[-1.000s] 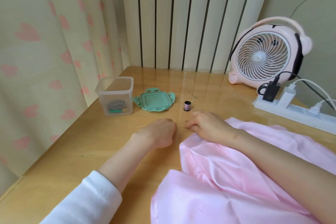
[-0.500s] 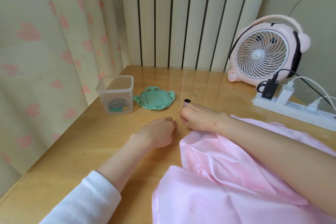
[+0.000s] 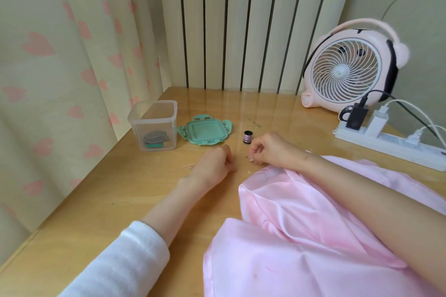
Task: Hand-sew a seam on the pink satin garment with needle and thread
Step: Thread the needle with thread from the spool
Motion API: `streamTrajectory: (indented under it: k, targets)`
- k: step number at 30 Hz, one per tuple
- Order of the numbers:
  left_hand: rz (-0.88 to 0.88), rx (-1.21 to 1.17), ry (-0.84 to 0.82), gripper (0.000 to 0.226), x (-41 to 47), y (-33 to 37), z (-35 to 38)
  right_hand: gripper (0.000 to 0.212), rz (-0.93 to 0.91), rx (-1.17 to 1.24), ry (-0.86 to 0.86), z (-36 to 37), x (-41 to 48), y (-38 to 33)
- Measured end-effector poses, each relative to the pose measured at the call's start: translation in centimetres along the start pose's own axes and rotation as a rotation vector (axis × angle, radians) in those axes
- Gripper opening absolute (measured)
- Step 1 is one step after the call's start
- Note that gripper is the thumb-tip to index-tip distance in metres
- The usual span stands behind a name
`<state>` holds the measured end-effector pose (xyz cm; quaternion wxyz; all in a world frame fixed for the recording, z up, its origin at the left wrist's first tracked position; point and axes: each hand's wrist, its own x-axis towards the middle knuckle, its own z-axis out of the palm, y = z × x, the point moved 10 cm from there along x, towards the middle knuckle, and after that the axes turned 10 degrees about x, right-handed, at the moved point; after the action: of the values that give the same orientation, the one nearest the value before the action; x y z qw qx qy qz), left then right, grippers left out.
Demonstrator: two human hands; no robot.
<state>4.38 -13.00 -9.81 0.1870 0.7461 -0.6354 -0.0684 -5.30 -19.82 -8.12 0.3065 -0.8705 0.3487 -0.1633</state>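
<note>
The pink satin garment (image 3: pixel 301 231) lies bunched on the wooden table (image 3: pixel 101 212), at the right and front. My left hand (image 3: pixel 213 164) rests on the table with its fingers curled, and a thin pale thread (image 3: pixel 191 167) loops out from its left side. A little to the right, my right hand (image 3: pixel 268 149) pinches something very fine at its fingertips, low over the table beside the garment's edge. The needle is too small to make out. A small spool of pinkish thread (image 3: pixel 247 137) stands upright just behind my right hand.
A clear plastic box (image 3: pixel 154 125) with sewing bits stands at the left, its green lid (image 3: pixel 205 132) beside it. A pink desk fan (image 3: pixel 350 67) and a white power strip (image 3: pixel 391 144) with plugs and cables sit at the back right. Heart-print curtains hang left.
My right hand slid forward toward the spool, met my left hand's fingertips, then drew slightly right and apart. My left hand stayed in place.
</note>
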Motion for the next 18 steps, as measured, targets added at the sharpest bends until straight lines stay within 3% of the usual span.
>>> streamTrajectory:
  k: [6,12,16,18]
  targets:
    - [0.010,0.063,0.015,0.004,1.2,0.7,0.5,0.014,0.031,0.131,0.102,-1.0,0.2,0.8]
    - [0.039,0.231,0.043,0.014,0.9,1.3,0.7,0.011,0.056,0.175,0.094,-1.0,0.0,1.1]
    - [-0.029,0.045,0.025,0.007,1.4,0.0,0.3,0.009,0.097,0.176,0.046,-0.1,0.1,1.0]
    - [-0.067,-0.051,0.047,0.002,1.6,-0.7,-0.6,0.019,0.148,0.146,0.030,0.5,0.5,1.0]
